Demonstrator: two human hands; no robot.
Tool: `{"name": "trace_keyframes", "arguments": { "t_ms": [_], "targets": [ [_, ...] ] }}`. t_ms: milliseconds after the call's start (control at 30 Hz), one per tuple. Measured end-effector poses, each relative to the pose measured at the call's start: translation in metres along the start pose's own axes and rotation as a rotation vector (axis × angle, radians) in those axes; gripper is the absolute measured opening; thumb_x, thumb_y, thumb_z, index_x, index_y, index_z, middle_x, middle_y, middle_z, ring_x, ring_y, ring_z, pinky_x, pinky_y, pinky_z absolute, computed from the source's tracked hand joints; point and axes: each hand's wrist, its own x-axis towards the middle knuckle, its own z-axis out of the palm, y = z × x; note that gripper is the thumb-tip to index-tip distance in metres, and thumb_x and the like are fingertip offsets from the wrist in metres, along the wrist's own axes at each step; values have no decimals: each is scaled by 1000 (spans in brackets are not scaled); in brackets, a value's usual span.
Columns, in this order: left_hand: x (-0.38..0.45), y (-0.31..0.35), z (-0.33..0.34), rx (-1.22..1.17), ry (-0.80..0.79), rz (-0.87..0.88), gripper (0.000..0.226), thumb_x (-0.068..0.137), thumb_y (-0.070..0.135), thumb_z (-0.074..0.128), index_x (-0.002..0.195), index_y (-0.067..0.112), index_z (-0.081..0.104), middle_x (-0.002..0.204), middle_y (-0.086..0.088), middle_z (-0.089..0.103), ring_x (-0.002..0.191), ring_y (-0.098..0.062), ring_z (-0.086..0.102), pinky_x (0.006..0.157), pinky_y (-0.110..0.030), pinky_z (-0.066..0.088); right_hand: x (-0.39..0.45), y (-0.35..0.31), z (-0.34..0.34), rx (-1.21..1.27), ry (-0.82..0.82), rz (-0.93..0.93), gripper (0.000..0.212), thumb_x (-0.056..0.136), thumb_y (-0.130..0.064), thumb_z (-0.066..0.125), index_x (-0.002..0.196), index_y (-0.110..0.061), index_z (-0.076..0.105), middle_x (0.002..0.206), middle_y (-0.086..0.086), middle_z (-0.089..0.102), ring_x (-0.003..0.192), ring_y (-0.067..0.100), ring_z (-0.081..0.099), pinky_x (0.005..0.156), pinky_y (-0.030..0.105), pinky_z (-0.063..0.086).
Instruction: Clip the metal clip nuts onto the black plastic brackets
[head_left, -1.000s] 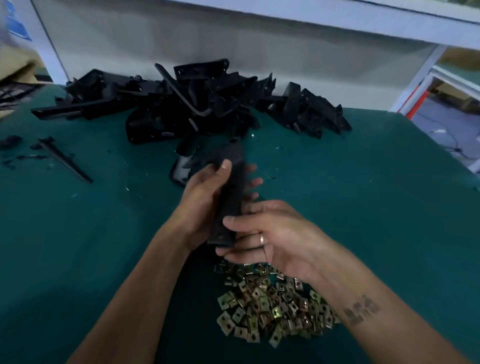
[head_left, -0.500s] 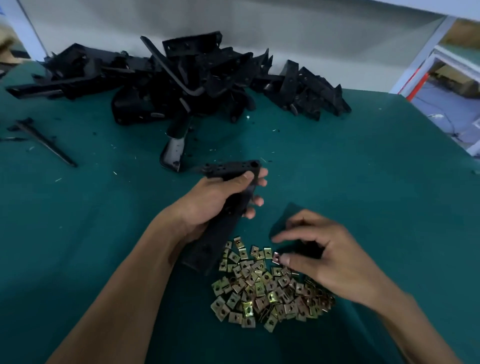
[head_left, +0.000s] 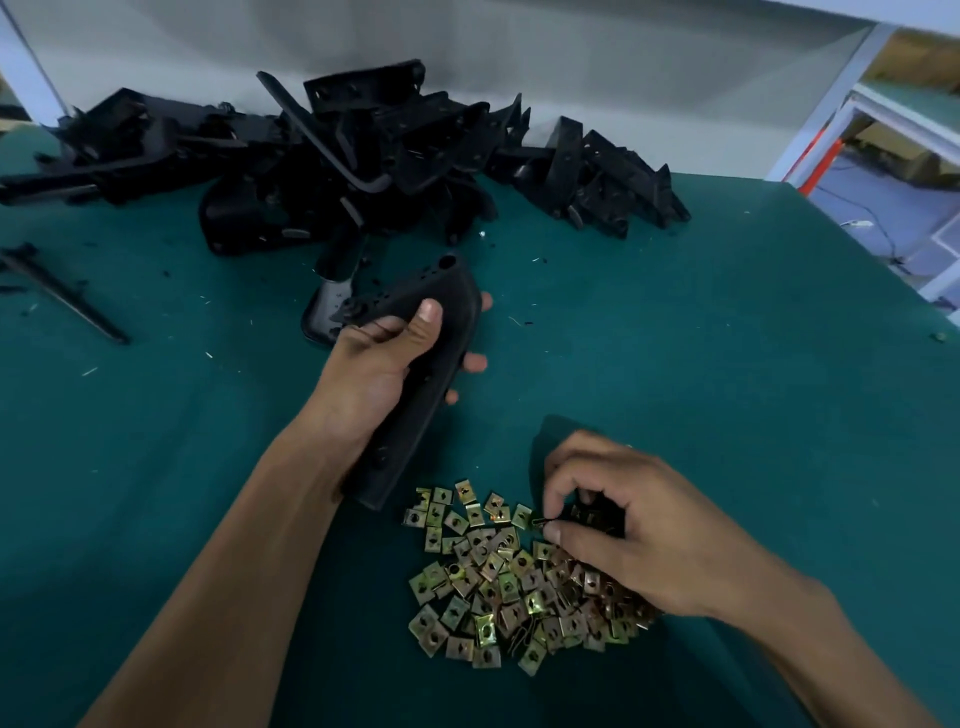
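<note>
Head view, looking down on a dark green surface (head_left: 701, 338). Near the middle, the left hand (head_left: 382, 369) grips a long black plastic bracket (head_left: 441, 332), thumb across its top face and fingers (head_left: 475, 362) curled round the far edge; the bracket runs from about 7 o'clock to 1 o'clock, its lower end close to the heap of clip nuts, whether touching the surface cannot be told. At 5 o'clock from it lies that heap of brass-coloured metal clip nuts (head_left: 498, 577), spread flat on the surface. The right hand (head_left: 628, 525) rests over the heap's 2 o'clock edge, thumb and forefinger pinching one small clip nut (head_left: 545, 521) at the hand's 9 o'clock side, the other fingers curled above a dark patch that is too shadowed to make out. At 12 o'clock, against the grey wall, sits a large pile of black plastic brackets (head_left: 374, 156). A single bracket (head_left: 324, 317) lies just beside the held one at its 10 o'clock. Well apart at 9 o'clock lies a thin black strip (head_left: 62, 291).
</note>
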Motion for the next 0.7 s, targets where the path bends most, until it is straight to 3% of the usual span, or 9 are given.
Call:
{"name": "trace_keyframes", "arguments": {
  "t_ms": [67,133,167,233,300,400,567,633,700],
  "targets": [
    [0,-1,-1,72,-60,-7,39,104,30,47,118,-1,67,119,-5,74,70,-23,68,54,-27,53,1,7,-2,174,40,21,8,89,-26,74,88,-30,67,93,-10,66,91,17,64,78,27,51],
    [-1,-4,0,130,-132,-12,40,104,27,46,118,-5,65,107,-5,77,62,-21,70,52,-25,53,6,14,-5,527,175,55,11,86,-5,75,87,-15,71,91,4,74,88,19,71,79,29,57],
    [-1,-6,2,141,-170,-14,39,104,26,45,118,-5,65,106,-5,77,66,-24,73,53,-25,55,11,17,-7,712,271,74,14,83,5,73,83,-9,71,88,10,75,85,21,73,75,29,57],
    [-2,-8,4,139,-227,-24,36,102,25,45,120,0,64,115,-8,75,82,-34,76,61,-29,60,24,21,-12,1033,435,121,11,76,3,74,80,-6,72,83,16,75,75,22,70,65,27,54],
    [-2,-7,5,178,-258,-28,35,101,23,45,123,2,62,117,-10,74,87,-38,75,64,-33,61,41,22,-13,1250,536,142,15,78,1,71,92,-6,72,84,14,74,74,20,68,68,26,56],
    [1,-3,3,399,-317,-14,31,103,23,45,126,10,61,112,-7,75,78,-34,75,59,-30,58,67,14,-4,1273,568,138,24,88,4,64,109,-5,73,90,11,72,83,19,66,75,29,57],
    [-1,10,-3,653,-342,-101,38,95,42,48,125,24,63,77,-5,73,55,-17,67,53,-28,54,78,-1,12,1162,500,10,27,93,5,60,93,-16,76,103,11,73,100,25,67,82,38,58],
    [0,15,-6,900,-299,-76,50,91,55,41,127,27,63,70,-1,71,54,-13,66,57,-36,57,72,2,7,1130,494,-20,22,93,-1,64,93,-18,78,107,11,75,104,24,69,78,34,59],
    [0,16,-5,1166,-221,-20,57,86,69,29,106,28,64,68,2,67,62,-19,68,68,-45,56,68,5,5,1092,502,-23,26,93,1,65,93,-20,80,101,11,77,96,24,73,76,34,61]
  ]
}}
